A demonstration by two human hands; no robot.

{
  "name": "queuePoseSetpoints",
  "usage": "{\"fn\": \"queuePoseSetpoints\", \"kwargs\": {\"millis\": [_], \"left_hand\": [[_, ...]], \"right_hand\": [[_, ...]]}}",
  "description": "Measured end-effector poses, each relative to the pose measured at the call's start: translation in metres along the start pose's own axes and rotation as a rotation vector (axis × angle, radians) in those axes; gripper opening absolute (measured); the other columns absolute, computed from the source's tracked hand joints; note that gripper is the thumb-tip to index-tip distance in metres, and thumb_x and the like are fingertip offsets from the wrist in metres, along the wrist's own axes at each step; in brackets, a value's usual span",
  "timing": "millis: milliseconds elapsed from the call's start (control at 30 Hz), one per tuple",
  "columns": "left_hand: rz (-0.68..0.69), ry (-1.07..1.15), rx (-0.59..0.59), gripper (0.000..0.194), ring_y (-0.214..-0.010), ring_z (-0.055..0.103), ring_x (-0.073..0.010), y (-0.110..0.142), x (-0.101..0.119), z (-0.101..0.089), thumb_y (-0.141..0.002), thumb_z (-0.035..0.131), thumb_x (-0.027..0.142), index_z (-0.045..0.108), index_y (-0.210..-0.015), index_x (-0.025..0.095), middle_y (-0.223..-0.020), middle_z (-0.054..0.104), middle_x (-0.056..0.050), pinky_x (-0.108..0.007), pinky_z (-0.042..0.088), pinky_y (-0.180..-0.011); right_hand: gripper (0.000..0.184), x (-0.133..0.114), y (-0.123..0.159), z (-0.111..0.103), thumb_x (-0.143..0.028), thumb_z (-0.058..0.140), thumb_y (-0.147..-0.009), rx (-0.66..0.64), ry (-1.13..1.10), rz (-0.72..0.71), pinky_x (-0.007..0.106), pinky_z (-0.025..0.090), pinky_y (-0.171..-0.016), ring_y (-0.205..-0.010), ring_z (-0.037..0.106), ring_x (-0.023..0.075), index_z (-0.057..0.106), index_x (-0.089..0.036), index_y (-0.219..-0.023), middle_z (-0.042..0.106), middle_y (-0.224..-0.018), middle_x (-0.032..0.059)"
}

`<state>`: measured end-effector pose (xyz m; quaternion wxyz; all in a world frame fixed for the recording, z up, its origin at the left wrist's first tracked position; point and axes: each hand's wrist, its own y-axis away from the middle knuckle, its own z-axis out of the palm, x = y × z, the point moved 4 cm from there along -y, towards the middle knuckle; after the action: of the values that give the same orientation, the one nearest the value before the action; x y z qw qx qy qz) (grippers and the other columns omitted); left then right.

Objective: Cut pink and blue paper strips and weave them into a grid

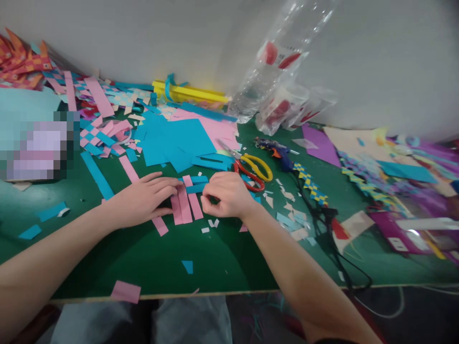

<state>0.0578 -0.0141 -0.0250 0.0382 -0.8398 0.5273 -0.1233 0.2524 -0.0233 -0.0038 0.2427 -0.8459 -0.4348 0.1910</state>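
My left hand (147, 198) lies with its fingers stretched out, fingertips resting on the left side of a small weave of paper strips. Pink paper strips (184, 208) run up and down in it, and two blue paper strips (196, 188) cross them. Curled into a pinch, my right hand (227, 195) grips the right end of the blue strips; its fingertips partly hide them. Another pink strip (160, 226) passes beneath my left hand. Just beyond my right hand lie scissors (260, 167) with red and yellow handles.
Blue paper sheets (179, 138) and woven pieces (96, 136) lie behind my hands. A glue gun (281, 155) with a dark cord sits right of the scissors. Paper scraps (294, 220) litter the green table (150, 267). A plastic cup sleeve (276, 62) leans on the wall.
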Motion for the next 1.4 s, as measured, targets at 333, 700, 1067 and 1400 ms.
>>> {"fn": "queuePoseSetpoints", "kwargs": {"millis": [333,700,1067,1400], "left_hand": [[0.019,-0.025,-0.021,0.025,-0.132,0.049,-0.0250,0.001,0.000,0.001,-0.097,0.052,0.040,0.056,-0.107,0.017,-0.142,0.054,-0.012,-0.049,0.032,-0.113],[0.032,-0.017,0.002,0.023,-0.132,0.049,-0.0247,0.002,0.000,0.001,-0.098,0.049,0.038,0.058,-0.106,0.018,-0.138,0.057,-0.013,-0.048,0.031,-0.114],[0.038,-0.033,0.007,0.025,-0.131,0.050,-0.0249,0.002,0.000,0.002,-0.099,0.047,0.039,0.057,-0.108,0.018,-0.137,0.057,-0.013,-0.049,0.031,-0.115],[0.035,-0.008,0.016,0.031,-0.133,0.048,-0.0199,0.001,0.001,0.001,-0.102,0.041,0.036,0.054,-0.125,0.021,-0.137,0.059,-0.006,-0.043,0.025,-0.118]], "right_hand": [[0.032,0.008,0.006,0.000,-0.020,0.044,-0.082,0.012,-0.142,0.159,0.027,0.042,-0.049,-0.044,0.049,0.0112,0.063,-0.023,-0.057,0.056,-0.047,-0.0026],[0.014,0.014,-0.002,0.007,-0.024,0.049,-0.091,-0.022,-0.015,0.201,0.039,0.048,-0.082,-0.086,0.066,0.0224,0.062,-0.020,-0.088,0.074,-0.086,0.0060],[0.017,0.017,0.000,0.012,-0.025,0.047,-0.094,-0.066,-0.023,0.210,0.042,0.046,-0.094,-0.100,0.064,0.0239,0.062,-0.019,-0.101,0.073,-0.105,0.0077],[0.021,0.017,0.000,0.017,-0.025,0.045,-0.096,-0.139,-0.015,0.173,0.045,0.040,-0.109,-0.108,0.064,0.0213,0.063,-0.020,-0.106,0.073,-0.110,0.0064]]}}
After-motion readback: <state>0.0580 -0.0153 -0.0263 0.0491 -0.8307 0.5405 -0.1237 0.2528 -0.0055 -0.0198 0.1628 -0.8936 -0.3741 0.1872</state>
